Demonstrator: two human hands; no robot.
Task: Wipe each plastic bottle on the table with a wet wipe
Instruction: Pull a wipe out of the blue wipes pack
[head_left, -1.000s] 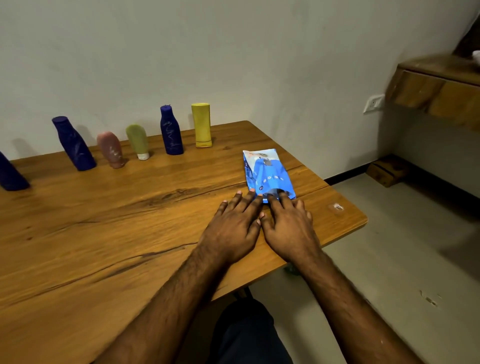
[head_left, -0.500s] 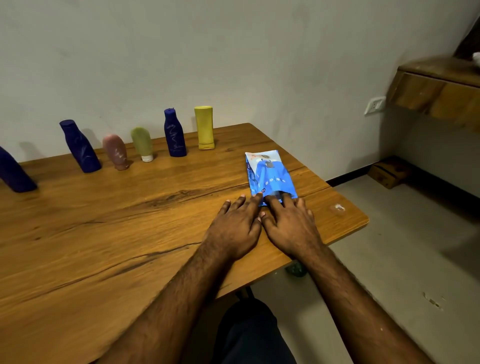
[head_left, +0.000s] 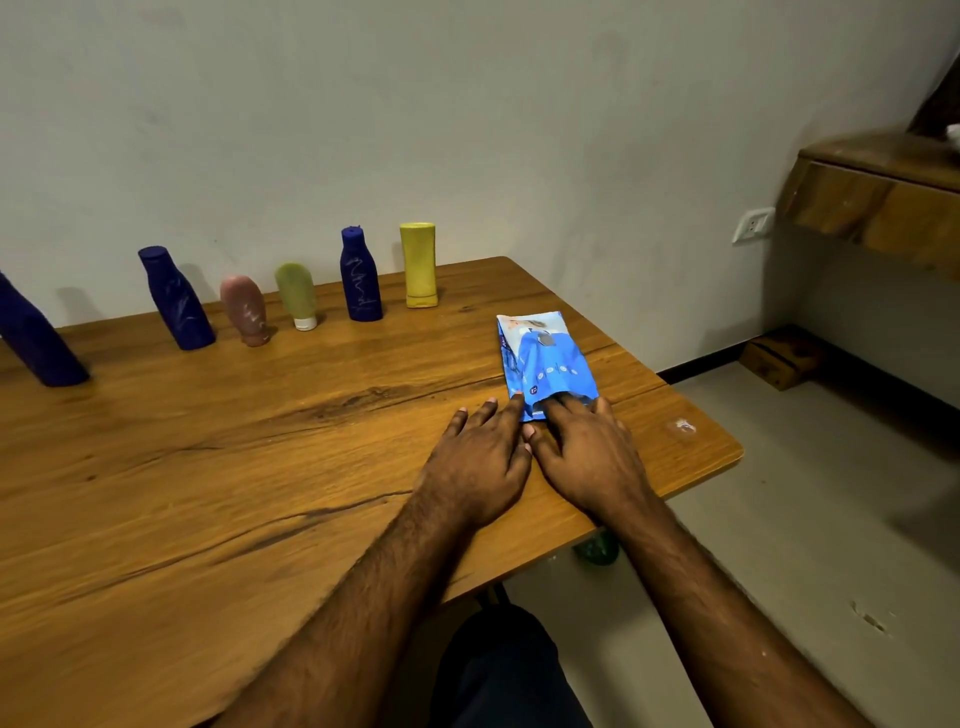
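While both hands lie flat at the wipe pack (head_left: 545, 364), no bottle has yet been wiped

The left hand (head_left: 475, 462) and right hand (head_left: 589, 457) rest released, each grip grasping nothing, fingertips touching the pack's near end on the desk (head_left: 260, 467); the bottles (head_left: 361, 275) stand in a row well beyond the pack by the wall. Judged next: open the pack and draw one wipe

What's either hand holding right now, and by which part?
Nothing is gripped. Both hands lie flat on the table; left hand and right hand fingertips rest on the near end of the blue wet wipe pack.
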